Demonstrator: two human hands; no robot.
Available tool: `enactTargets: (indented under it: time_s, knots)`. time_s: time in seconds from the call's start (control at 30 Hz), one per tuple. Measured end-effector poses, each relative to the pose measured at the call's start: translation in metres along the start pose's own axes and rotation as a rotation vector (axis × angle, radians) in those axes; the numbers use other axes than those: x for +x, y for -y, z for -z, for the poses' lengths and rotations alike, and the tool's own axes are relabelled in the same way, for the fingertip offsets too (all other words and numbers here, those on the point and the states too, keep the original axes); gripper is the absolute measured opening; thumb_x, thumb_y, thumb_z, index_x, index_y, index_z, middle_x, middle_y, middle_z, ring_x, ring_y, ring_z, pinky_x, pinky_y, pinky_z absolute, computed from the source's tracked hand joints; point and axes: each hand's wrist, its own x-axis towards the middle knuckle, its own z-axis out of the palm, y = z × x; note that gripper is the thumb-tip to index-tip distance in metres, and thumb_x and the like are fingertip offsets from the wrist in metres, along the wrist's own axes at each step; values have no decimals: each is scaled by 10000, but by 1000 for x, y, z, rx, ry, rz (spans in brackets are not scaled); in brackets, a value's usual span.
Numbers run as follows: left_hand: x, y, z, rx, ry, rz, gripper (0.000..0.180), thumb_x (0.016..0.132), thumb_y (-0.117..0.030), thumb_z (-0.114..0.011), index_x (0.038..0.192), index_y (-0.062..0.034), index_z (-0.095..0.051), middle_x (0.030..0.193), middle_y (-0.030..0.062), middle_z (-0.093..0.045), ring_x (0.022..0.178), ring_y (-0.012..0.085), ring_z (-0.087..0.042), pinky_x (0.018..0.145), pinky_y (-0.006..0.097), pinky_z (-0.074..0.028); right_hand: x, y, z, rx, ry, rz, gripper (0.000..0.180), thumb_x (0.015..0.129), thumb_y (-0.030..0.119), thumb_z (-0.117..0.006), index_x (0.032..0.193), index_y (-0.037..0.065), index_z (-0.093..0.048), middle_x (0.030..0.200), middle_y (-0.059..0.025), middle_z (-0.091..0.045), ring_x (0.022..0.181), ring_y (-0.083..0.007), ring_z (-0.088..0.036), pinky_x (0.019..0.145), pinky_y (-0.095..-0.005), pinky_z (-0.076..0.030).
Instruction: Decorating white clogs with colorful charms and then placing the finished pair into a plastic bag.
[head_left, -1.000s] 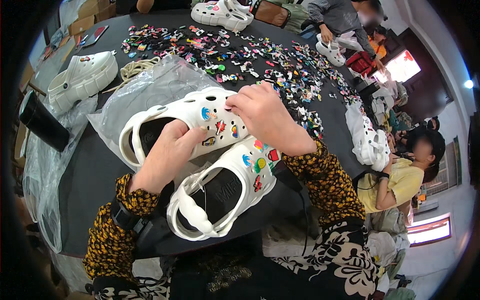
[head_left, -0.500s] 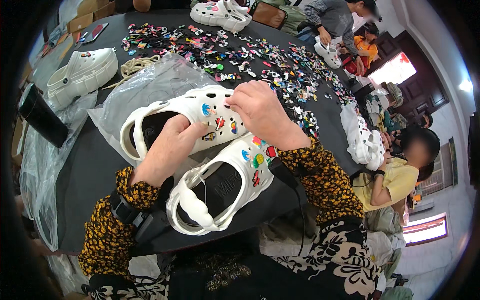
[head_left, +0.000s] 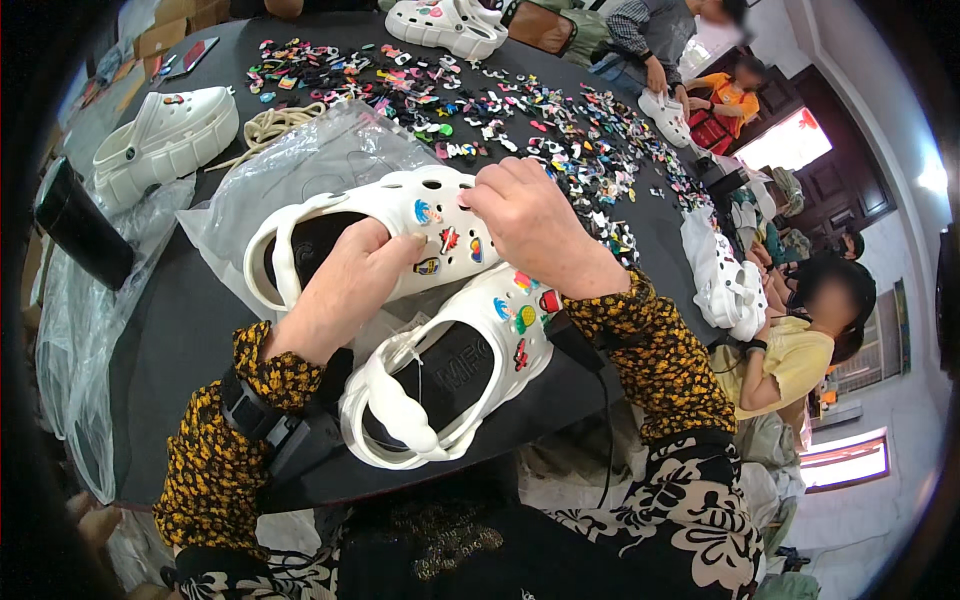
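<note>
A white clog [head_left: 392, 192] with several colourful charms on its upper lies over a clear plastic bag [head_left: 260, 200]. My left hand [head_left: 345, 280] is closed on it, fingers inside the foot opening and thumb on the upper. At the toe end, the fingertips of my right hand [head_left: 535, 225] pinch together against the upper; whatever they hold is hidden. Nearer to me lies a second white clog [head_left: 495, 335], with charms on its toe and a thin loop on its strap. My right wrist is just above its toe.
Loose charms [head_left: 500, 115] spread across the dark table [head_left: 200, 400]. White clogs stand at the left [head_left: 170, 135] and far side [head_left: 445, 28]. A black cylindrical object [head_left: 85, 225], cord [head_left: 285, 122] and phone [head_left: 192, 57] are left. Co-workers handle clogs [head_left: 665, 118] at right.
The view has shifted slightly. Both hands keep nearly the same hold on the clog, with the right fingertips still at its toe. A co-worker's hands and clog have moved a little.
</note>
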Motion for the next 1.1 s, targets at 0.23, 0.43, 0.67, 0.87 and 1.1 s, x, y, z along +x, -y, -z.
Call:
enactTargets:
  time_s: [0.23,0.43,0.67,0.87,1.1]
  knots:
    - [1,-3,-2,-21,16,-8,335,847,-137,-502,1091,80,-578,1037,113,-637,905,143,-599,815,271,-468,-8,-2,-3,119,6,-31,218,700,30,-571,909,42,-631,859,-61,-547,837,-223,-516,717,-325,-394]
    - [5,6,0,42,-15,-21,326,842,-116,-504,1089,82,-582,1018,108,-644,891,145,-603,811,273,-468,-11,4,3,236,87,-80,302,729,-19,-556,1020,0,-635,910,-102,-568,839,-261,-532,776,-355,-428]
    - [2,8,-3,302,-68,-108,282,845,-118,-502,1003,95,-599,913,83,-651,822,109,-571,748,256,-452,-13,12,4,79,191,-9,379,709,26,-550,1080,-40,-585,1007,-111,-554,927,-270,-499,808,-363,-419]
    - [-1,15,-5,274,-158,-194,281,817,-137,-510,744,134,-509,594,184,-517,582,176,-483,558,355,-409,-5,12,-6,105,224,42,368,722,53,-549,1075,-45,-579,1010,-111,-547,937,-270,-482,818,-366,-404]
    - [-6,8,-9,373,-171,-192,260,825,-121,-510,739,123,-503,599,222,-513,562,219,-493,564,376,-417,1,9,-15,119,230,78,335,729,36,-550,1052,-47,-580,984,-102,-544,934,-263,-484,794,-348,-400]
